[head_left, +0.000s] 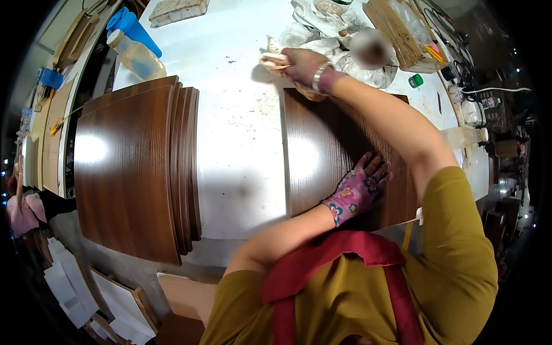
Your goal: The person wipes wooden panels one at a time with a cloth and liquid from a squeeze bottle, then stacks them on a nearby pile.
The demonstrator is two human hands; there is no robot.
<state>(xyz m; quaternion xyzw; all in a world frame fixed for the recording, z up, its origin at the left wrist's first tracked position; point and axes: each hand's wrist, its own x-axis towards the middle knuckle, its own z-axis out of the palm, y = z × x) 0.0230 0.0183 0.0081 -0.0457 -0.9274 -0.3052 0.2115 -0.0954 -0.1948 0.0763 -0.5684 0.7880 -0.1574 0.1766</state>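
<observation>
A dark brown wood-grain panel [305,132] lies on the white table in front of me. My left hand [359,190], in a purple flowered fingerless glove, rests flat on it with its fingers stretched out. My right arm reaches across to the panel's far edge. There my right hand [310,68], stained and with a light band at the wrist, is closed on a crumpled pale cloth [275,61]. Part of the cloth hangs over the panel's far left corner. To the left stands a stack of similar brown panels [129,167], slightly fanned out.
Behind the stack are a cloudy plastic bottle [138,57] and a blue container [135,31]. Crumpled plastic bags [322,29] and a cardboard box [402,34] sit at the far right, near a green cap [416,80]. A wrapped block [178,10] lies at the back.
</observation>
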